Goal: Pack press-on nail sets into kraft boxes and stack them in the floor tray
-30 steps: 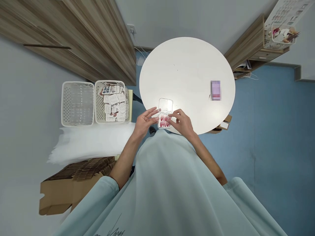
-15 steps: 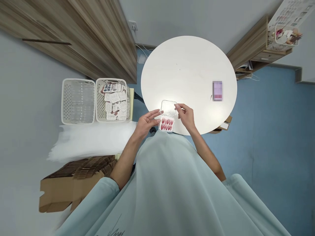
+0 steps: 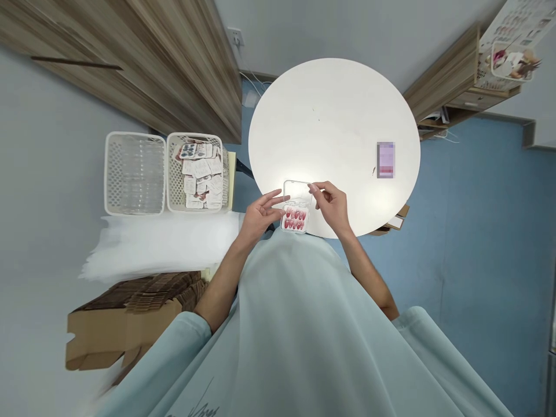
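A small clear plastic case (image 3: 296, 231) stands open at the near edge of the white round table (image 3: 334, 104). In its base lie two rows of red press-on nails (image 3: 295, 218). The transparent lid (image 3: 297, 190) is swung up on the far side. At the case's left side is my left hand (image 3: 259, 218), its fingers stretched out and apart, with the thumb touching the base and fingertips by the hinge. Thumb and index finger of my right hand (image 3: 331, 204) pinch the lid's upper right corner. Whether something small sits in that pinch is hidden.
On the table's right lies a blurred purple rectangular item (image 3: 386, 160). To the left stand a basket of clear cases (image 3: 135, 174) and a basket of printed cards (image 3: 202, 174). White sheets (image 3: 165, 246) and folded brown cardboard boxes (image 3: 125, 324) lie nearer me.
The camera view has shifted slightly. Both hands stay at the case, with my right hand a little farther right; the lid is still raised.
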Available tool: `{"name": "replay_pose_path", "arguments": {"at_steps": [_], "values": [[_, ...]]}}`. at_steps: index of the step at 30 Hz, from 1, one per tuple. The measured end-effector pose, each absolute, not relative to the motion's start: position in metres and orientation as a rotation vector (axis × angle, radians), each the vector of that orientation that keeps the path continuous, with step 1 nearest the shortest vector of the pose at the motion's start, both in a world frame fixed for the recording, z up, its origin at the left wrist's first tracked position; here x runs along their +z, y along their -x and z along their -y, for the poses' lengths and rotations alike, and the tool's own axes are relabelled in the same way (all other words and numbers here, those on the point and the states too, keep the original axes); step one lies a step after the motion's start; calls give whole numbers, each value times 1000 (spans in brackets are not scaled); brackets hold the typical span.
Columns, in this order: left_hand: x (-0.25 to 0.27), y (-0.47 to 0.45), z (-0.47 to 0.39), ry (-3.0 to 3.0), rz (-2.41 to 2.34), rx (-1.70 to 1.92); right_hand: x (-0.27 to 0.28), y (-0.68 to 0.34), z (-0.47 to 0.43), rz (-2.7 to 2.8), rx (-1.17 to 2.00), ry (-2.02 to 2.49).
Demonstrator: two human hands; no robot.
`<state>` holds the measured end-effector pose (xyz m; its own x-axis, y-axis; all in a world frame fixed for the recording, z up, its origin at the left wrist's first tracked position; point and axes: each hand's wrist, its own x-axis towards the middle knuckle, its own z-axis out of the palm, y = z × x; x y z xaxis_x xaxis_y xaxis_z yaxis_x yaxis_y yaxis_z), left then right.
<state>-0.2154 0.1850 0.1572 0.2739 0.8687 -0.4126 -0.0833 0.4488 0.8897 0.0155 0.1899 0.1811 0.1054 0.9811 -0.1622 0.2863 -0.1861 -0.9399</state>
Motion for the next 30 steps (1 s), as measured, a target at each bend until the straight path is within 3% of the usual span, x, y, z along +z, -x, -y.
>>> {"name": "replay_pose_path", "arguments": {"at_steps": [10,24,30], "values": [[163,213,-191,-846,-1098,845,202,-35,-167,1383,1210,1413],[172,211,-196,-935,-1124,875,187,-31,-143,1329,1370,1466],[174,210,-194,-962,-1128,903,177,-31,-141,1154,1637,1519]]}}
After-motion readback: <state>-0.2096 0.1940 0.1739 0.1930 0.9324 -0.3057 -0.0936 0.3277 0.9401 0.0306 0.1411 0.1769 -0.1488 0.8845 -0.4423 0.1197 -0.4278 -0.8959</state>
